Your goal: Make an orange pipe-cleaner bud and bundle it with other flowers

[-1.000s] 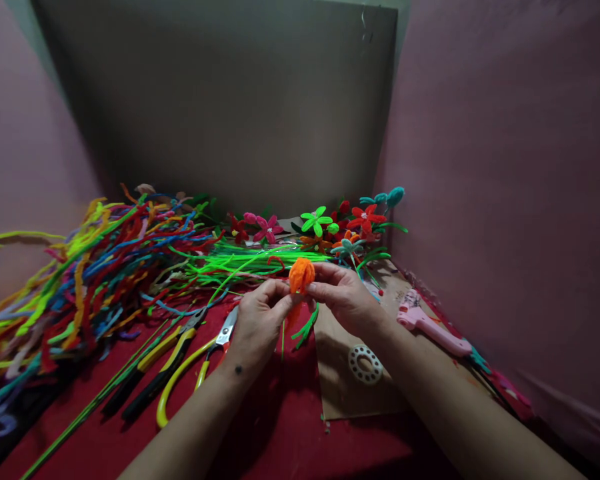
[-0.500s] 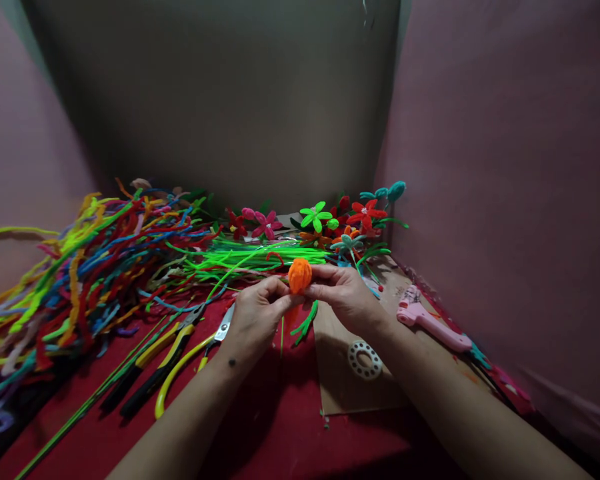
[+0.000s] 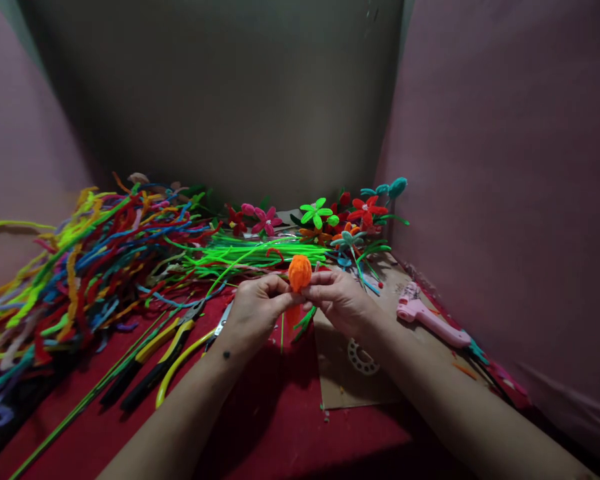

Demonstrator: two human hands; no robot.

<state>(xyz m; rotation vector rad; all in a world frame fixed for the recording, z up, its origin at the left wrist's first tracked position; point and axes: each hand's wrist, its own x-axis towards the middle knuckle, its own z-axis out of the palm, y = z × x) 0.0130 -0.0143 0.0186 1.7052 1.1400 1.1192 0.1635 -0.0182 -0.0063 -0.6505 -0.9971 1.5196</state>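
Observation:
An orange pipe-cleaner flower bud [image 3: 299, 272] stands upright between my hands at the middle of the view. My left hand [image 3: 261, 308] pinches its base from the left, thumb and forefinger closed. From the right, my right hand [image 3: 339, 297] pinches the same base with its fingertips. Orange strands hang below the bud, and a thin green stem [image 3: 282, 333] shows beneath my left fingers. Partly behind my right hand are green pipe-cleaner leaves [image 3: 307, 321]. Exactly how the fingertips grip the base is hidden.
Pipe cleaners [image 3: 100, 267] pile up on the left, with a green bundle [image 3: 250, 253] at centre back. Finished flowers [image 3: 316, 213] line the back. Pliers [image 3: 165, 353] and yellow-handled scissors [image 3: 180, 367] lie left. On the right, cardboard [image 3: 345, 393] holds a white perforated ring [image 3: 357, 360] and pink glue gun [image 3: 433, 320].
My right hand has shifted down from the bud's side toward its base, and its forearm now covers more of the white ring. The bud has risen slightly in view.

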